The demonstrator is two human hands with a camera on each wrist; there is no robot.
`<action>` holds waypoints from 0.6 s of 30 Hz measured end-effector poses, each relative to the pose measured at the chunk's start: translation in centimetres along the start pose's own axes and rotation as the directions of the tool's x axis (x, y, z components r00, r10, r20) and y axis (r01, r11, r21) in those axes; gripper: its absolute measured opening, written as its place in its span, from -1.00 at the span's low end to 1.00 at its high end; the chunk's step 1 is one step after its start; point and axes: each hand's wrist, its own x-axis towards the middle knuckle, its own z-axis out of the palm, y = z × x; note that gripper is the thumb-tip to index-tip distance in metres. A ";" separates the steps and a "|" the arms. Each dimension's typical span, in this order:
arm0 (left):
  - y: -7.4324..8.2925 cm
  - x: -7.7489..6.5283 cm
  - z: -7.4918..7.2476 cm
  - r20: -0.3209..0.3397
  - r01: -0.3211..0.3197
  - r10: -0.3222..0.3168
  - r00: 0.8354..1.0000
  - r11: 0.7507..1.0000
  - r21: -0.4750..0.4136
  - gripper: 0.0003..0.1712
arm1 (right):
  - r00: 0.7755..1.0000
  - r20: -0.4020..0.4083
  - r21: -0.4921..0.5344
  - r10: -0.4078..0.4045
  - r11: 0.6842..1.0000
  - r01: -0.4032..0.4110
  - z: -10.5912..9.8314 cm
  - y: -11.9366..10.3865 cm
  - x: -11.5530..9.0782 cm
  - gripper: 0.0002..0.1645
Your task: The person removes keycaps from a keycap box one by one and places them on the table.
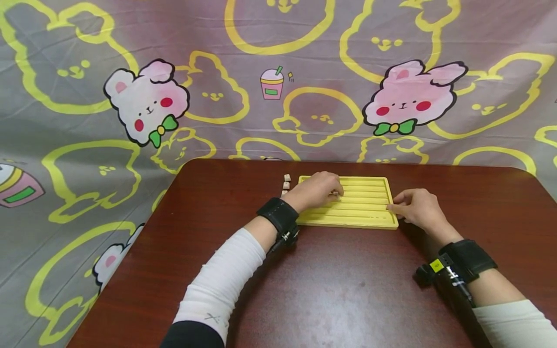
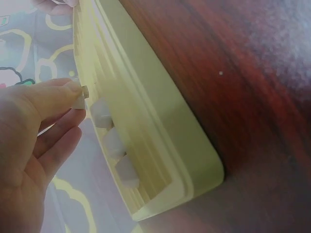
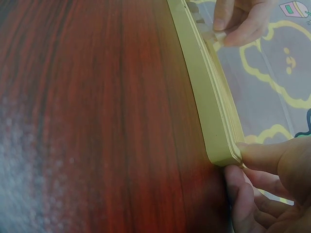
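Note:
My left hand (image 1: 316,189) is over the left half of a ridged yellow tray (image 1: 348,224). Between thumb and fingertips it pinches a small pale block (image 2: 79,101), best seen in the left wrist view. Just beside it, three similar blocks (image 2: 114,142) sit in a row in one groove at the tray's end; the left forearm hides them from the head view. At the tray's right edge, my right hand (image 1: 418,209) grips the rim, with the thumb (image 3: 265,155) on top and the other fingers at the side and below.
Left of the tray, a short column of small pale blocks (image 1: 286,185) stands on the dark red-brown table (image 1: 348,280), partly behind the left wrist. A patterned cloth (image 1: 322,72) hangs behind the table's far edge.

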 end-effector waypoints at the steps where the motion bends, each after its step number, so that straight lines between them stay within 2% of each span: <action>1: 0.0 -0.1 -0.1 -0.003 -0.003 0.003 1.000 1.000 0.003 -0.91 | 1.000 0.001 0.001 -0.001 1.000 0.001 0.0 0.0 0.0 -0.56; 18: 1.1 -1.7 -2.1 -0.022 -0.043 0.043 0.999 0.999 0.023 -0.85 | 1.000 0.010 0.004 -0.001 1.000 0.001 -0.1 0.0 0.1 -0.54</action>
